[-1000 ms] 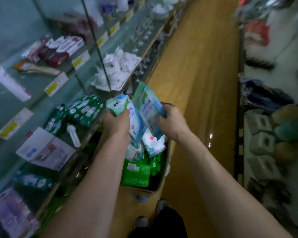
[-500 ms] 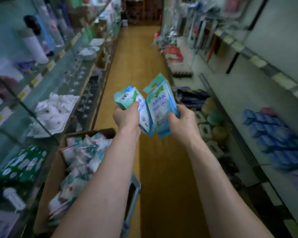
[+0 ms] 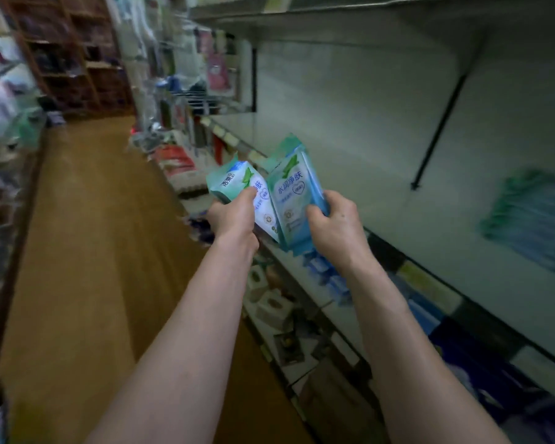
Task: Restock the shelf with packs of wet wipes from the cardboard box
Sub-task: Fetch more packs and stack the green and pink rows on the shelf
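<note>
Item 1: two soft plastic packs of wet wipes, teal and white with blue print, centre of frame, side by side with edges touching, held upright and tilted in front of the shelf edge.
- Left pack (image 3: 228, 182): left hand (image 3: 234, 216) curled round its lower half, thumb pressed on the front face.
- Right pack (image 3: 293, 190): right hand (image 3: 334, 225) gripping its lower right edge, fingers wrapped behind.

Item 2: pale grey metal shelf (image 3: 430, 225), right half of frame, with a black slanted bracket (image 3: 439, 133) on its back panel.

Item 3: blurred green-blue stack (image 3: 532, 219), far right on that shelf, possibly more wipe packs.

Item 4: brown aisle floor (image 3: 93, 251), left of frame.
</note>
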`<state>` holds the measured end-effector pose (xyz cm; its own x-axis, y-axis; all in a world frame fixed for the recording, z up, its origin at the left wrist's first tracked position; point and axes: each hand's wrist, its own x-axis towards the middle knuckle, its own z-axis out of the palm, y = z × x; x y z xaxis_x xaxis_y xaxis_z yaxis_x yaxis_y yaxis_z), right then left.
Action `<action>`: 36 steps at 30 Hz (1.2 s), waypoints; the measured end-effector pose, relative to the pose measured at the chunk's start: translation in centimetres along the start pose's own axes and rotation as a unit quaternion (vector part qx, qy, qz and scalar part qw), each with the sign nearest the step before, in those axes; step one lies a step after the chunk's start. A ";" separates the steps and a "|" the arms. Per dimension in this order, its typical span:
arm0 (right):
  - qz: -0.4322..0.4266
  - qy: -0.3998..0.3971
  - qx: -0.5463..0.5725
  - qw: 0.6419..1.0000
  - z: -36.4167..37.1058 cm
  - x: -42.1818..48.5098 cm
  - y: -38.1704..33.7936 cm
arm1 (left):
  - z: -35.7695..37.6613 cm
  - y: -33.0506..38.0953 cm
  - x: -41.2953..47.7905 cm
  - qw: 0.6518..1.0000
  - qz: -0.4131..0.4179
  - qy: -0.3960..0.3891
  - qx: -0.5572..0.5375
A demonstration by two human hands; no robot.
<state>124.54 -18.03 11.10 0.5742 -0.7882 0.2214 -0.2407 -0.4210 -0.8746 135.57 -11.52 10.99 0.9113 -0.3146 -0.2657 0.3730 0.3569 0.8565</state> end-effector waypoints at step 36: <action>0.160 0.200 -0.249 0.934 -27.1 9.7 6.8 | 28.6 -14.0 -3.0 0.784 -0.354 -0.507 0.050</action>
<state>107.30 -40.69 18.98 0.0960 -0.9724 0.2128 -0.7416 -0.2125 -0.6363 122.62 -40.68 12.44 -0.1456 -0.9585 -0.2453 0.6607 -0.2787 0.6970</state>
